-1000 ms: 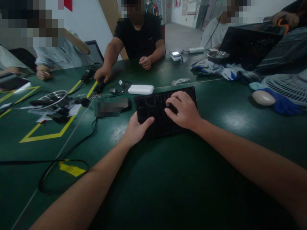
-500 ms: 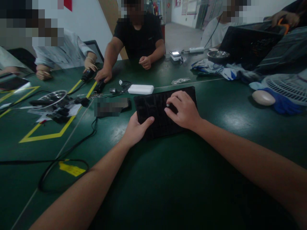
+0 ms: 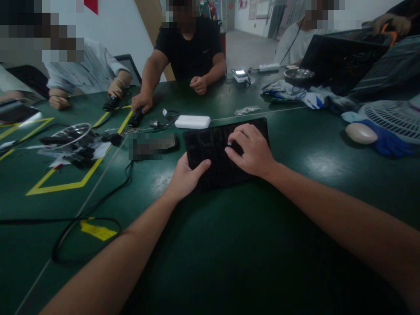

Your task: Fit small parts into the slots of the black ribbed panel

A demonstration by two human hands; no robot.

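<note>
1. Head view, hands first: the left hand (image 3: 185, 177) clamps the near left corner of the black tray (image 3: 213, 151). The thumb lies on top and the fingers are hidden underneath, apparently to pin the tray so it cannot slide.
2. The right hand (image 3: 252, 151) hangs over the tray's right half with fingers curled. Thumb and forefinger pinch a small pale part (image 3: 229, 143). The heel of the hand seems to lean on the tray, likely to steady so fine a grip.
3. The tray lies flat on the green table (image 3: 229, 245), in the middle, just beyond the 2 forearms, with its long side running left to right. Its moulded pockets look dark, and I cannot tell what they contain.
4. A white box (image 3: 192, 122) sits just beyond the tray's far left corner, apart from it. A black cable (image 3: 98, 205) loops across the near left, past yellow tape lines (image 3: 65, 186).
5. At the far right, a white fan (image 3: 390, 120) stands beside a blue glove (image 3: 387, 142), well apart from the hands.
6. At the far left, a co-worker's hand (image 3: 141, 103) rests on a dark object by the tape, well apart from the tray.
</note>
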